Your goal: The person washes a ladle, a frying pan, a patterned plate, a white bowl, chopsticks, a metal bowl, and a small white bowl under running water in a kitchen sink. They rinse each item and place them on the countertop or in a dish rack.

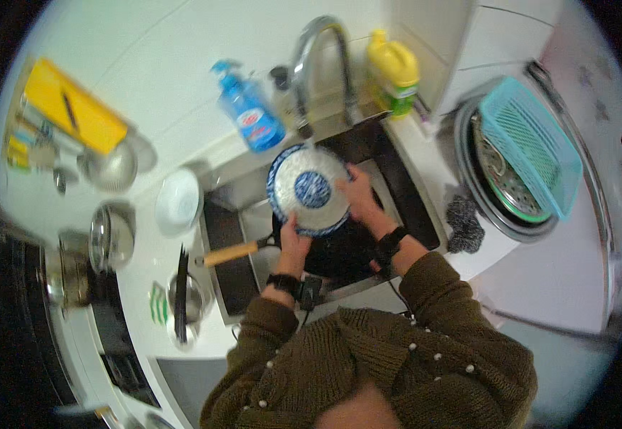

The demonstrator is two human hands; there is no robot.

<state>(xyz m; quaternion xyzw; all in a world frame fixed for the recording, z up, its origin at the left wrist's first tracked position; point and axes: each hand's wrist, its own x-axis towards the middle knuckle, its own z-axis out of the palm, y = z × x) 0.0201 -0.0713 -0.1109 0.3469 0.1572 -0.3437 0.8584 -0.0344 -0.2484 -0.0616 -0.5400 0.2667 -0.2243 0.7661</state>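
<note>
A white plate with a blue patterned rim and centre [312, 189] is held over the sink [252, 220], just below the mouth of the curved metal faucet [324, 32]. My left hand [294, 240] grips its lower left edge, thumb on the upper face. At the right edge, my right hand [360, 194] lies on the plate with its fingers over the rim. Under the plate sits a dark pan with a wooden handle [231, 254], which points left over the sink edge. Whether water is running cannot be told clearly.
Behind the sink stand a blue pump bottle [254, 118] and a yellow jug [394, 69]. White bowls [178, 201] and black chopsticks [182, 295] are at left. To the right are a dark mesh scrubber [465, 222] and a turquoise basket [536, 145] on metal basins.
</note>
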